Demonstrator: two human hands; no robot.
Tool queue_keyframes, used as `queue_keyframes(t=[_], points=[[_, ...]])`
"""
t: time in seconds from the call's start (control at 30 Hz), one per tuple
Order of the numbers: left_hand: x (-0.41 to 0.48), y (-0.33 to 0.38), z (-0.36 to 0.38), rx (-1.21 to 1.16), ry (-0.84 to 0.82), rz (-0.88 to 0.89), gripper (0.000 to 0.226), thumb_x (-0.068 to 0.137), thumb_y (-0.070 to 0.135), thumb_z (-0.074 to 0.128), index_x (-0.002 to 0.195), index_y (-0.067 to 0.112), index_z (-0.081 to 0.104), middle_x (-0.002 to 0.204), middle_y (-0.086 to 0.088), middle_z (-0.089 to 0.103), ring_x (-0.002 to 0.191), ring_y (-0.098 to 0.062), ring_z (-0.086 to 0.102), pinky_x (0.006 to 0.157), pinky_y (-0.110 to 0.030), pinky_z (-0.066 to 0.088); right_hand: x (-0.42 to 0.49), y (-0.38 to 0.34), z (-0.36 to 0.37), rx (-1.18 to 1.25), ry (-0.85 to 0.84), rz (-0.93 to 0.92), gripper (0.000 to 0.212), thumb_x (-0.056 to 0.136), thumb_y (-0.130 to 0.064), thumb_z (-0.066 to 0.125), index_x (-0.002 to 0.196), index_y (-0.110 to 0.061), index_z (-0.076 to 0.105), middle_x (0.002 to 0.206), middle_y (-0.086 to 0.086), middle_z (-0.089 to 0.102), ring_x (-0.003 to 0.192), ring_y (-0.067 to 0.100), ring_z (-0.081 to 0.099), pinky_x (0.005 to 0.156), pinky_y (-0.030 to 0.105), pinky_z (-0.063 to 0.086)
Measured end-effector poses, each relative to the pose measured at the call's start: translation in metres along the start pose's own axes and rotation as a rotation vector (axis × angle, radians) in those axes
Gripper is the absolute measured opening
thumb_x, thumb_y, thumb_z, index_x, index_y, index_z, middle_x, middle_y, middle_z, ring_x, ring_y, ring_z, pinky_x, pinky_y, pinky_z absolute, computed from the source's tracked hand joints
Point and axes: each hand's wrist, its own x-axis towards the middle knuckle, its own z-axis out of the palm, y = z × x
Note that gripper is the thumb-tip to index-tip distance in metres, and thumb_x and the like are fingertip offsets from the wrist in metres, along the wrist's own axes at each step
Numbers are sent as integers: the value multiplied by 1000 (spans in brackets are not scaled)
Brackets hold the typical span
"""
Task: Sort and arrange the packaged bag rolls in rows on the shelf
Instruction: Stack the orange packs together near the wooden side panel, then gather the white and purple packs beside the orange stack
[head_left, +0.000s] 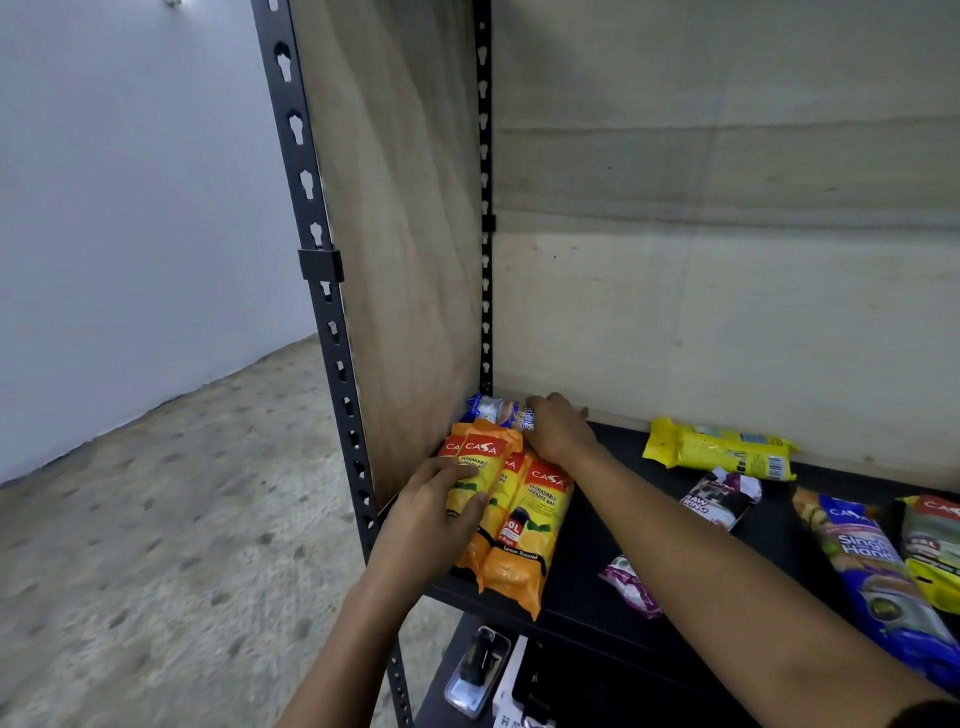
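Note:
Several orange bag roll packs (524, 525) lie side by side at the left end of the black shelf (587, 587). My left hand (426, 514) grips the leftmost orange pack (480, 462), thumb across its front. My right hand (558, 428) reaches to the back left corner and closes on a blue and white pack (493, 409) lying against the back wall. A yellow pack (719, 449), a black and white pack (719, 499), a purple pack (631, 584) and a long blue pack (872, 566) lie loose to the right.
A wooden side panel (405, 260) and black slotted uprights (322, 291) close the shelf's left end. A pale back wall (727, 260) stands behind. More packs (930, 545) sit at the far right edge. Small items (478, 670) lie on the lower shelf.

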Motion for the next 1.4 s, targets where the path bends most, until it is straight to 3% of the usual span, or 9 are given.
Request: queue_keyframes(t=[0.4,0.67,0.77,0.93,1.07,1.17,1.3,1.4], points=[[-3,3,4,66,44,-20,33,90,40,62,121,28,61,135,11,50,117,-13,53,79,-25,48,-10,5,0,-54,158,-37,33,92,-30,67,120,-16,59,115,10,53,90,27,62,70,40,57],[1,21,1,178,120,75,34,89,44,63,117,25,66,131,6,57,104,-16,62,72,-28,53,-47,31,-64,-19,225,1,42,89,-30,71,127,-18,59,116,11,57,101,34,61,81,38,50],[5,43,10,120,128,132,28,90,42,62,113,27,67,122,8,59,102,-13,60,73,-29,52,-76,50,-96,-17,218,2,42,85,-35,75,124,-24,62,113,7,61,101,29,61,80,35,47],[6,92,45,-56,38,237,24,91,43,59,110,31,66,112,15,58,103,-1,55,84,-23,47,-134,81,-146,-24,170,72,46,81,-39,79,124,-30,62,116,0,65,102,23,62,82,34,49],[-6,130,80,-149,-75,320,23,89,44,58,106,32,67,104,15,60,97,-2,58,83,-25,48,-183,112,-175,-21,216,121,41,81,-30,79,119,-34,63,115,-5,67,99,19,62,79,34,50],[-27,159,107,-202,-139,351,23,87,47,57,103,33,66,102,15,57,94,-3,58,79,-27,49,-219,135,-197,-44,241,151,39,83,-23,76,118,-33,63,113,-8,65,99,18,61,80,35,50],[-49,188,137,-281,-212,421,23,89,41,60,109,31,67,109,16,59,105,1,55,89,-16,42,-259,161,-221,-71,244,159,39,82,-15,75,110,-38,60,112,-11,62,100,15,60,84,39,51],[-57,204,155,-311,-277,447,29,90,44,58,115,31,64,113,15,55,107,0,53,92,-20,42,-288,178,-238,-110,212,160,39,83,-18,76,112,-38,60,112,-15,59,102,9,54,86,36,48]])
